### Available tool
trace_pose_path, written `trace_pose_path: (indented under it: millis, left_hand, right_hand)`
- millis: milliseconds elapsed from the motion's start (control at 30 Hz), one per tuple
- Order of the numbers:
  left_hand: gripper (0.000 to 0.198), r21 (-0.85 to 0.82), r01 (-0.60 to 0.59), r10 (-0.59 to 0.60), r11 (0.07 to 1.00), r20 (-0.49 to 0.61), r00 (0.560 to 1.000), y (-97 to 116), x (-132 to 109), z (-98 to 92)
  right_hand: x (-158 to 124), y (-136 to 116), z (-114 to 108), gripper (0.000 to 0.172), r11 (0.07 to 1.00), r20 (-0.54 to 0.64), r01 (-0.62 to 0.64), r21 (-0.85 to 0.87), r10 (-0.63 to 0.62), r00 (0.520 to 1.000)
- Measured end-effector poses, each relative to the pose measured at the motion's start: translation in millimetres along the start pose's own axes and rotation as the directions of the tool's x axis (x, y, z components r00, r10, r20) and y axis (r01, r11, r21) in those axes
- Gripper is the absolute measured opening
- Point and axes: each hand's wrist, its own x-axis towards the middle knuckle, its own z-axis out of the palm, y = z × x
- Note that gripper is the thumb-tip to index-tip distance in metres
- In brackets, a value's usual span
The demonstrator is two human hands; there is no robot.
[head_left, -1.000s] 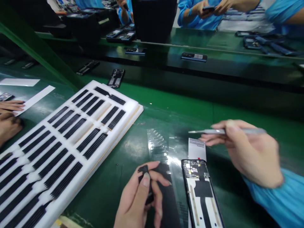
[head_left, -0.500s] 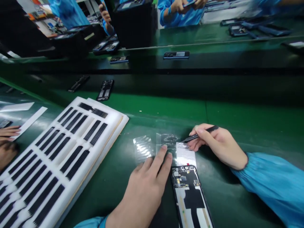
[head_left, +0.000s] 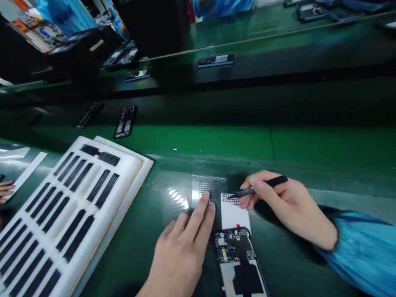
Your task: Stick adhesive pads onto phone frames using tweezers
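Tweezers [head_left: 258,190] pinched in right hand [head_left: 278,202], left hand [head_left: 179,255] pressing clear film [head_left: 202,181].

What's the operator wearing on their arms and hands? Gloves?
No gloves: the left hand and right hand are bare, with no rings showing. A shiny bright blue sleeve with a gathered cuff ends at the right wrist; any left sleeve is out of view.
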Motion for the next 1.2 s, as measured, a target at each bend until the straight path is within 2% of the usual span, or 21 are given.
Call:
trace_pose_path:
  millis: [267,467,600,800,1200]
  left_hand:
    - [0.069,0.045,0.066,-0.070,0.997,0.104,0.992,-6,-14,-5.5]
    - [0.076,0.046,0.061,-0.064,0.997,0.064,0.996,-7,-12,-0.4]
    - [0.079,0.032,0.054,-0.057,0.998,0.083,0.995,-8,-12,2.2]
    - [0.076,-0.006,0.044,-0.043,0.999,0.062,0.997,-8,-10,1.8]
    - [0.067,-0.056,0.023,-0.023,0.998,0.011,1.000,-10,-7,4.9]
  right_hand:
    - [1,1,22,0.034,0.998,0.039,-0.056,0.030,0.055,0.998]
    - [8,0,32,0.041,1.000,0.056,-0.016,-0.006,0.016,0.998]
    - [9,2,33,0.034,1.000,0.037,-0.007,-0.008,0.008,0.999]
    - [5,5,31,0.029,1.000,0.006,-0.011,-0.019,0.011,1.000]
    - [5,4,34,0.037,0.997,0.029,0.026,-0.071,-0.024,0.999]
